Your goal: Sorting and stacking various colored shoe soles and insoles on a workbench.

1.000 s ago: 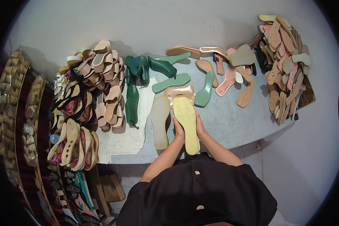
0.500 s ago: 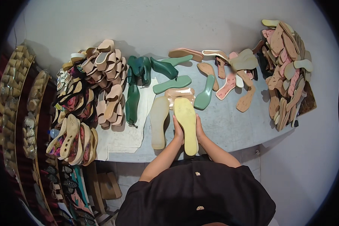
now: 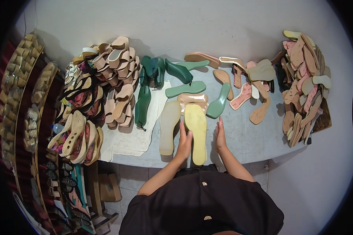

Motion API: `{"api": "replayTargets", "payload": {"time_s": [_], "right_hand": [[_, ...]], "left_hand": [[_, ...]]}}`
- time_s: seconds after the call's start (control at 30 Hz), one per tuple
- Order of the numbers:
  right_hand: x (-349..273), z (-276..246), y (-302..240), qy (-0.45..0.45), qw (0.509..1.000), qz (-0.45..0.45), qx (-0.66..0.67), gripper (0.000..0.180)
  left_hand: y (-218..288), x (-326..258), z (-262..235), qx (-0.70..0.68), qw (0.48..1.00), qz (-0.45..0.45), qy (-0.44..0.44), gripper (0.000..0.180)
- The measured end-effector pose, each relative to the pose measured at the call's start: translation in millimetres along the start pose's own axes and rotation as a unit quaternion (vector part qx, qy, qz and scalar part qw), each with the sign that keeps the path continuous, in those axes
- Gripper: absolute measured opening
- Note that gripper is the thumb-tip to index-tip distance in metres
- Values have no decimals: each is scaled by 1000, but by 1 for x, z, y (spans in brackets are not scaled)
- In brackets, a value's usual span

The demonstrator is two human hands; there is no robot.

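Observation:
A pale yellow shoe sole [image 3: 195, 133] lies with its toe end away from me and its heel at the table's front edge. Along its left side stands my left hand [image 3: 184, 141], open, fingers stretched forward, the thumb at or against the sole's edge. My right hand [image 3: 220, 138] is open too, held upright a short way right of the sole and holding nothing. Left of that hand pair lies a whitish translucent sole [image 3: 169, 129]. Just beyond the yellow sole rests a glossy tan piece [image 3: 193, 102], partly covered. A green sole [image 3: 218, 102] lies past my right fingertips.
Dark green shoe lasts [image 3: 143, 105] stand by a white cloth [image 3: 131, 141]. Beige sandals [image 3: 123, 102] and wedge soles [image 3: 76, 137] are heaped at left. Loose insoles [image 3: 259, 111] lie right of centre, near a tall sole pile [image 3: 304, 90]. Shelves [image 3: 17, 102] hold wrapped goods.
The yellow sole, held between both hands before, now lies lower on the table. My right hand has moved away from it to the right; the left stays beside it. The whole view has shifted slightly.

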State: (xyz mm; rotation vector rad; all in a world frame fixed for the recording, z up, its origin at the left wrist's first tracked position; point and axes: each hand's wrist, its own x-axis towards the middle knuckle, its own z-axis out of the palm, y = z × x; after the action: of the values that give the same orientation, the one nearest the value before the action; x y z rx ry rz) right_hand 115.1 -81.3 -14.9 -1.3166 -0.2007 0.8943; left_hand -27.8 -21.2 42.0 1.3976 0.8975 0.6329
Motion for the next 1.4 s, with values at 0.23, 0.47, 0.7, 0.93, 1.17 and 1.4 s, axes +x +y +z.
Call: {"api": "replayTargets", "payload": {"time_s": [0.23,0.47,0.7,0.93,1.17,1.4], "right_hand": [[-10,-1,1,-125,958,-96,-238,59],[0,-12,-4,-169,933,-134,-288,51],[63,-34,-26,-111,832,-201,-504,64],[138,-5,-42,-198,693,-213,-660,72],[181,36,-34,-223,669,-185,-685,107],[203,44,-33,-230,630,-93,-736,103]], "left_hand": [[5,-5,5,492,855,141,-79,57],[37,-4,7,541,831,122,-45,56],[50,11,35,504,847,171,10,54],[24,25,47,552,818,160,5,54],[21,25,48,564,813,142,9,53],[27,30,50,567,812,137,-3,55]]}}
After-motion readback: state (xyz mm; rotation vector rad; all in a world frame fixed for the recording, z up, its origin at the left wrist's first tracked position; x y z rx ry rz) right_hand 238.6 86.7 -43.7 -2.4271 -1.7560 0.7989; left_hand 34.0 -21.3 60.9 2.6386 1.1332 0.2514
